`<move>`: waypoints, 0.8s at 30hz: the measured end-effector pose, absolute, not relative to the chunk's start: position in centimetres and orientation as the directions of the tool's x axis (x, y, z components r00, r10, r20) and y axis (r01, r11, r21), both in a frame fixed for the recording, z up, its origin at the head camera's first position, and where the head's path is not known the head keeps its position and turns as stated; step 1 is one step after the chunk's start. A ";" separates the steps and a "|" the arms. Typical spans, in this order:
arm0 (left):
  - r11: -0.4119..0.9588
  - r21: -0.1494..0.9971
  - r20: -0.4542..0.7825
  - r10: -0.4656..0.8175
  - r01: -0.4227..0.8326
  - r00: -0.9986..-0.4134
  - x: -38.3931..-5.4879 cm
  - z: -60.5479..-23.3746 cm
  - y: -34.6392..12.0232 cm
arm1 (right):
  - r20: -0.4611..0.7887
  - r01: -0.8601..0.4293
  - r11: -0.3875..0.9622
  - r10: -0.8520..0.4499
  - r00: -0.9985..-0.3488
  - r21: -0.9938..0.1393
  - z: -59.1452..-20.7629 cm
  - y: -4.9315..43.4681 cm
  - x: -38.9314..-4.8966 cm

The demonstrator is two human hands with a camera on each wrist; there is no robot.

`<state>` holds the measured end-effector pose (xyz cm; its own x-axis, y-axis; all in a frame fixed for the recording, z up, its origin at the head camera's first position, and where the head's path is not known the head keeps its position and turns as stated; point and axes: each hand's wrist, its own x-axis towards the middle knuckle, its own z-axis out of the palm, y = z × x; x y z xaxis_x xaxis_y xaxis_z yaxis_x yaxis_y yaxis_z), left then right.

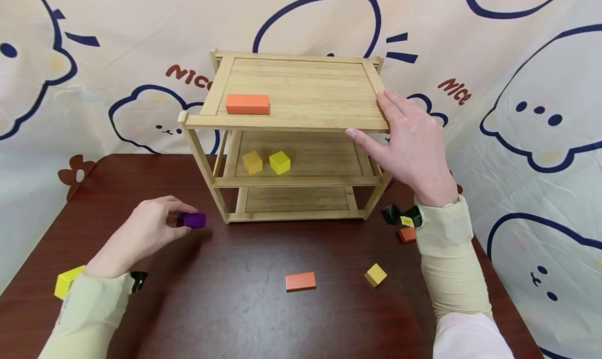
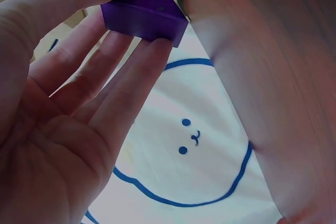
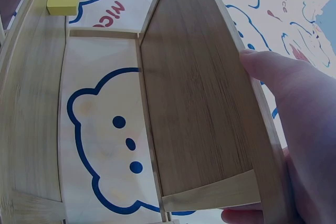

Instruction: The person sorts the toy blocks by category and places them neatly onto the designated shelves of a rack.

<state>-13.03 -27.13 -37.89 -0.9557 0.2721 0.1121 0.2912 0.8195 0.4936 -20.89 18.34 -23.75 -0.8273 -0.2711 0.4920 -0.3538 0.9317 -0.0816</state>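
My left hand (image 1: 152, 226) pinches a small purple block (image 1: 194, 220) between thumb and fingertips, just left of the shelf's front leg. Seen from the left wrist, the purple block (image 2: 144, 11) shows an angled, wedge-like face. A three-tier wooden shelf (image 1: 301, 82) stands at the back of the table. On its top board's right front corner rests my right hand (image 1: 414, 145), fingers extended along the right edge and thumb stretched towards the front. The right wrist view has the thumb (image 3: 278, 69) touching the rail; the other fingers are mostly hidden there.
An orange block (image 1: 247, 104) lies on the top board. The middle tier bears an orange cube (image 1: 252, 162) and a yellow cube (image 1: 279, 162). On the table are a flat orange block (image 1: 300, 281), a yellow-orange cube (image 1: 375, 275), a partly hidden red block (image 1: 406, 234) and a yellow block (image 1: 66, 281).
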 end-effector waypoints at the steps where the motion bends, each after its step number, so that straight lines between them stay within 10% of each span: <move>1: 0.816 0.491 0.124 0.282 0.306 -0.951 -12.9 -37.9 -26.9 | 0.493 -0.355 0.932 -0.272 -0.827 -0.081 -23.8 18.3 -20.9; 24: 0.750 0.469 0.247 0.396 0.467 -0.884 -12.8 -37.9 -22.2 | 0.546 -0.386 0.921 -0.294 -0.785 -0.059 -24.0 18.5 -21.2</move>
<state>-12.83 -22.24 -37.85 -0.8843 0.3965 0.2465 0.4669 0.7496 0.4692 -21.19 18.50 -24.04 -0.7845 -0.2935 0.5462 -0.3857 0.9207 -0.0591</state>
